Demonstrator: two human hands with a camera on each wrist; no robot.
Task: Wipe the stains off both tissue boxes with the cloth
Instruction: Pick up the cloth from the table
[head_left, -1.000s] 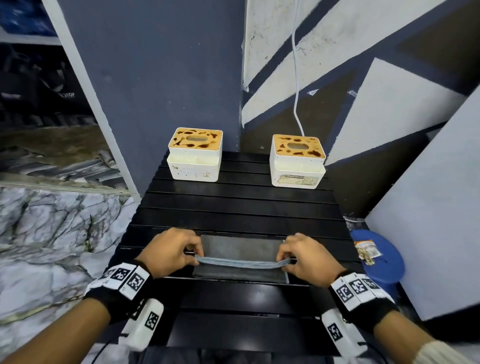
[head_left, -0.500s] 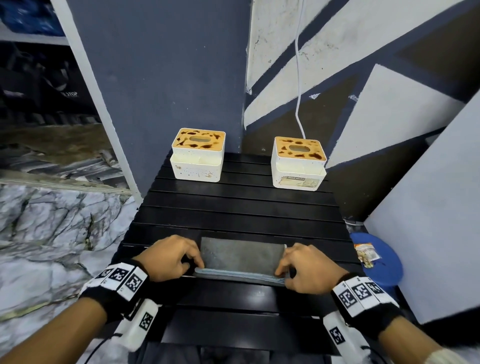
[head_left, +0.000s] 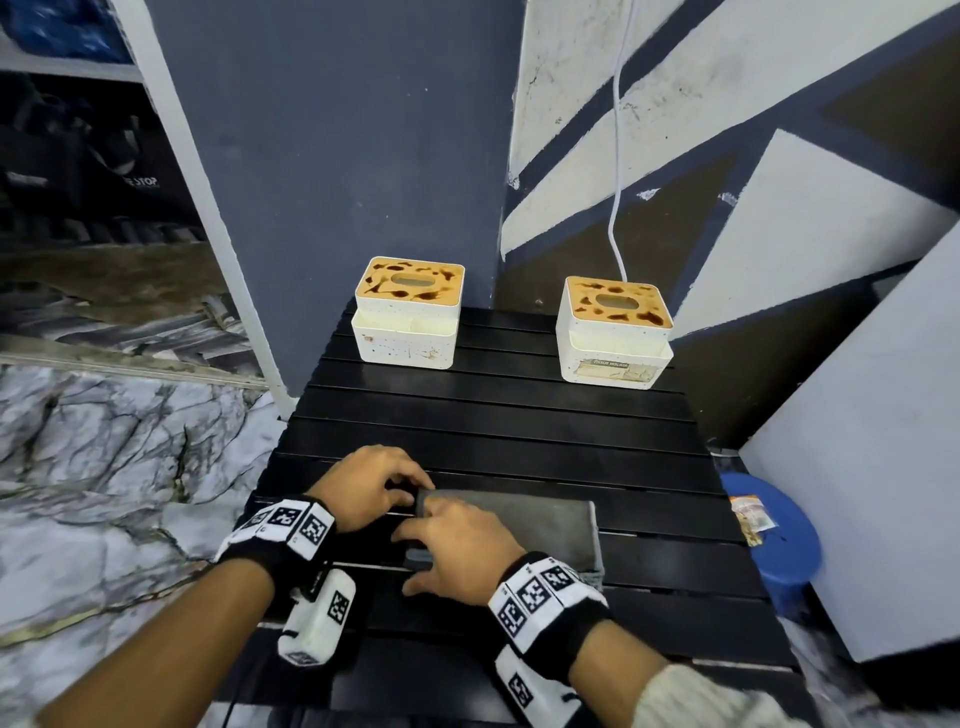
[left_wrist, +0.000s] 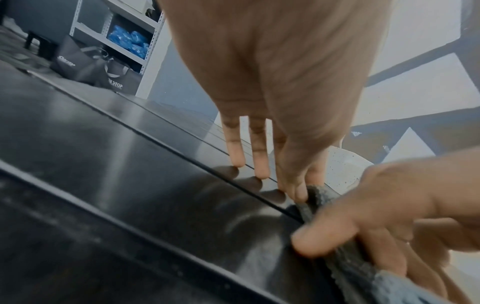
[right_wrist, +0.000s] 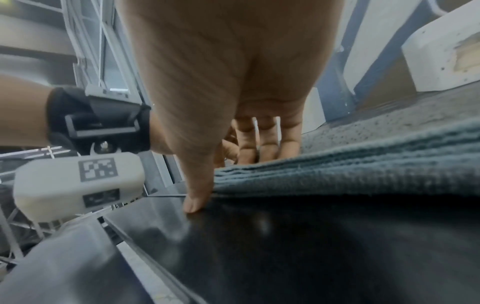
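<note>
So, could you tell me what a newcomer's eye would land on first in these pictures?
The dark brown blotches on the orange tops of the left tissue box and right tissue box, at the far end of the black slatted table. Next, the left hand and right hand gripping the left end of the folded grey cloth near the front.

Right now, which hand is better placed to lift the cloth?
Right, probably: the right hand spans the cloth, thumb at its near edge; the left hand only pinches one corner.

Surface finishes
Cloth (head_left: 524, 519): matt ribbed knit. Table (head_left: 493, 431): glossy black slats. Eleven-o'clock tissue box (head_left: 408, 340), one-o'clock tissue box (head_left: 613, 353): speckled matt white.
</note>
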